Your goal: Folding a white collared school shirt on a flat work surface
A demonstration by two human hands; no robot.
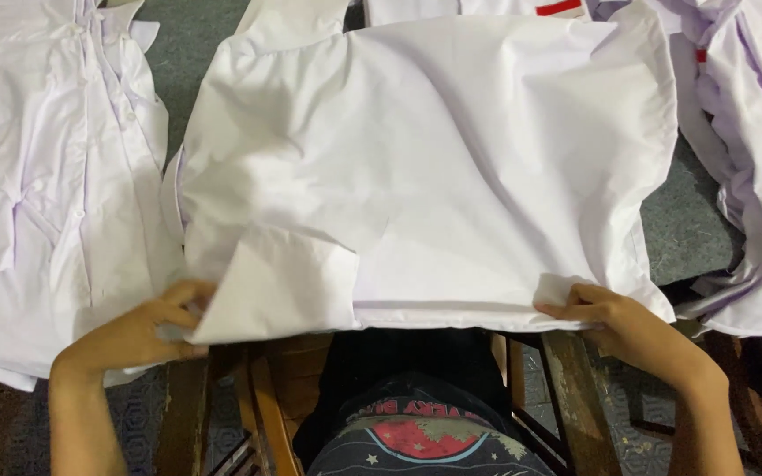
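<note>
A white shirt lies spread back-up across the grey work surface in front of me, one short sleeve folded inward at the near left. My left hand pinches the near left corner of that sleeve fold. My right hand grips the shirt's near hem at the right, fingers curled over the cloth edge.
A pile of white buttoned shirts lies at the left. More white shirts with red tags are heaped at the right. Grey tabletop shows between them. A wooden frame stands below the near edge, by my dark printed shirt.
</note>
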